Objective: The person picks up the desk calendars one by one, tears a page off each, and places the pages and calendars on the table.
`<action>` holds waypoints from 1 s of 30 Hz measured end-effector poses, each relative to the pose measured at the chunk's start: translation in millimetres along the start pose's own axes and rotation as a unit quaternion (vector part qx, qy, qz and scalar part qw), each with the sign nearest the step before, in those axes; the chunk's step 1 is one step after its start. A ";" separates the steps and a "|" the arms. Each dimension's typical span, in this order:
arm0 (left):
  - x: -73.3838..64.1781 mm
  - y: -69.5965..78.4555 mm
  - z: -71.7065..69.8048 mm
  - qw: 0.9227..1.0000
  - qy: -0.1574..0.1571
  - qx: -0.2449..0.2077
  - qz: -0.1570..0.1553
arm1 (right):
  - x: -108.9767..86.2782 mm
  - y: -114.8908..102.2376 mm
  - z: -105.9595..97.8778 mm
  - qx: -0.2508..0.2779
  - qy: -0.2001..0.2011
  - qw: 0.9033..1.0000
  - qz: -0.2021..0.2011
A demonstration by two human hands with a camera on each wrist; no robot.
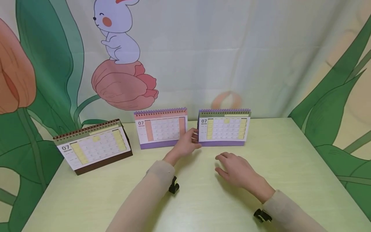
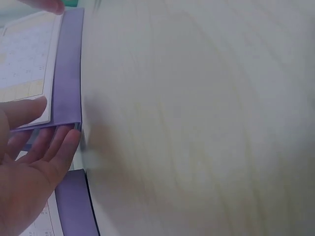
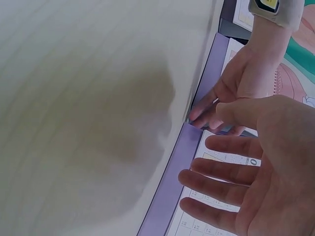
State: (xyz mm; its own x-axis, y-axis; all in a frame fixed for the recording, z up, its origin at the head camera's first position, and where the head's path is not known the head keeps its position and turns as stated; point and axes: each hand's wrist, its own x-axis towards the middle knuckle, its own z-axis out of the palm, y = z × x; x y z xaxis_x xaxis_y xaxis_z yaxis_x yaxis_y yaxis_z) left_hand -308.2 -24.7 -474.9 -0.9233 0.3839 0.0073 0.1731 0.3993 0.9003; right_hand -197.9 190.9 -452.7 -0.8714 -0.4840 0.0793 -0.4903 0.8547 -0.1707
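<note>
On top of the pale yellow-green table stands a white paper desk calendar with a green top strip and a purple foot, the one furthest to the right. From where I stand, I see a person's left hand at its left edge. The thumb is in front of the page and the fingers go round the side, so it holds that low corner. The right hand is wide open, with its fingers apart and nothing in it. It hangs over the table, near the front of the same calendar but not touching it. Just left is a white paper calendar with a pink top strip and a purple foot, and the left hand reaches across its corner. Further left, turned at a slant, is a white paper calendar with a green top strip and a dark brown foot. All three say 07. Behind the table hangs a big pale cloth with a white rabbit on a pink flower
</note>
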 end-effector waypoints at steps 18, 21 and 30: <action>16.1 1.8 15.8 0.995 0.037 0.095 -0.005 | -0.9 4.4 -3.2 -0.003 -0.001 1.000 -0.009; 15.3 1.9 16.2 0.995 0.043 0.088 -0.005 | -1.3 4.6 -4.2 0.000 -0.006 1.000 -0.005; 13.5 2.2 16.7 0.995 0.037 0.093 0.004 | -2.6 5.3 -7.1 0.000 -0.019 1.000 0.007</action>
State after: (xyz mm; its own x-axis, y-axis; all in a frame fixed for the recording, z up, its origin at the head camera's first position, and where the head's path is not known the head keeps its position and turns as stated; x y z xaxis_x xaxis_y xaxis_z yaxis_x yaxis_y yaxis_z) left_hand -314.6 -4.8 -480.1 -0.9430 0.3286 0.0530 0.2356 0.5463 0.8038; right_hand -198.3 198.0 -446.9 -0.8767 -0.4795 0.0395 -0.4787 0.8609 -0.1723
